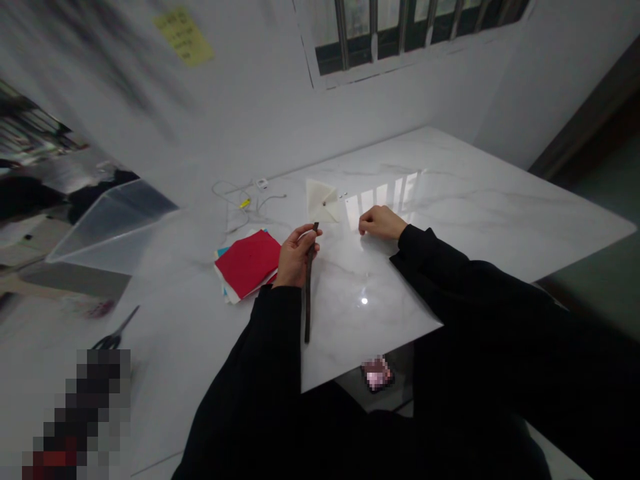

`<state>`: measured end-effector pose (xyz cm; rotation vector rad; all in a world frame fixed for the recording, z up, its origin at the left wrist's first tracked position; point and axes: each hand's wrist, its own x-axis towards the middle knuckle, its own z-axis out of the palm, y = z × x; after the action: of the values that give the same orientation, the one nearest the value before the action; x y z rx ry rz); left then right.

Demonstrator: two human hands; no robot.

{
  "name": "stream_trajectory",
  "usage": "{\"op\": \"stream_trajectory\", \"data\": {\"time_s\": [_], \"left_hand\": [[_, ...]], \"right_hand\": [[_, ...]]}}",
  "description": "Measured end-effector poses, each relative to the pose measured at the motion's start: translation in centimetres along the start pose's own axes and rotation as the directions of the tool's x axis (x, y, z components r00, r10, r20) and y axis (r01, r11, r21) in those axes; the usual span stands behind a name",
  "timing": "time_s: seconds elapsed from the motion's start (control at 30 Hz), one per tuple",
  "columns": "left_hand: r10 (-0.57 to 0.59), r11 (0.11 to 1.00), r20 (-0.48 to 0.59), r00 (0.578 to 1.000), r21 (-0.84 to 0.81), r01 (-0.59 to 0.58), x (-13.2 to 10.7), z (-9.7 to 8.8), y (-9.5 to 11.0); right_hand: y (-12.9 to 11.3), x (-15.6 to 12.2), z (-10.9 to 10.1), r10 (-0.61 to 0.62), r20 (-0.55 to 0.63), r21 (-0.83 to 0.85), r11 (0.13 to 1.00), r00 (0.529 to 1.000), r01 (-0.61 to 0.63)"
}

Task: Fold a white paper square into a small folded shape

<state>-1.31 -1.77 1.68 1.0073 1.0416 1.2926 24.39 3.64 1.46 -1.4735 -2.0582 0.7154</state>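
My left hand (296, 257) pinches the upper end of a thin dark brown strip (308, 300), whose long tail runs down toward the table's front edge. My right hand (381, 223) rests low over the tabletop with its fingers curled closed; whatever is in them, if anything, is hidden. Beyond the hands lies a cream envelope-shaped pouch (320, 201) with a small dark stud on its flap. Tiny shiny metal bits (343, 195) lie just right of the pouch. A stack topped by a red sheet (250, 261) sits left of my left hand, with white and blue edges underneath.
The white marbled table (480, 193) meets the wall at the back. Behind the stack lies a thin cable (240, 223) with a yellow piece (245, 203). Scissors (117, 333) and a clear plastic bin (110, 220) are at the left. A yellow note (184, 37) hangs on the wall.
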Motion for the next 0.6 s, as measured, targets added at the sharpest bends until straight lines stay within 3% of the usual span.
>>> {"op": "stream_trajectory", "data": {"time_s": [0.13, 0.27, 0.33, 0.4, 0.47, 0.6], "left_hand": [[-0.027, 1.000, 0.019, 0.999, 0.011, 0.027, -0.2, 0.2, 0.1], [-0.069, 0.995, 0.117, 0.991, 0.076, 0.061, -0.8, 1.0, 0.1], [-0.076, 0.994, 0.138, 0.988, 0.084, 0.065, -1.0, 1.2, 0.2], [-0.064, 0.996, 0.123, 0.990, 0.076, 0.055, -0.9, 1.0, 0.3], [-0.038, 0.997, 0.085, 0.996, 0.064, 0.033, -0.7, 0.7, 0.3], [-0.017, 0.999, 0.034, 0.999, 0.036, 0.015, 0.0, 0.0, 0.0]], "right_hand": [[-0.1, -0.3, 0.5, -0.036, -0.219, 0.103, 0.993, 0.975, 0.060], [-0.8, -0.8, 0.2, -0.089, -0.306, 0.162, 0.976, 0.948, 0.144], [-0.9, -0.9, -0.3, -0.084, -0.239, 0.139, 0.983, 0.967, 0.119], [-0.8, -0.9, -0.8, -0.075, -0.038, 0.072, 0.994, 0.996, 0.077], [-0.6, -0.8, -0.9, -0.067, 0.147, 0.004, 0.998, 0.987, 0.067], [-0.2, -0.5, -0.2, -0.111, 0.190, -0.006, 0.993, 0.975, 0.114]]}}
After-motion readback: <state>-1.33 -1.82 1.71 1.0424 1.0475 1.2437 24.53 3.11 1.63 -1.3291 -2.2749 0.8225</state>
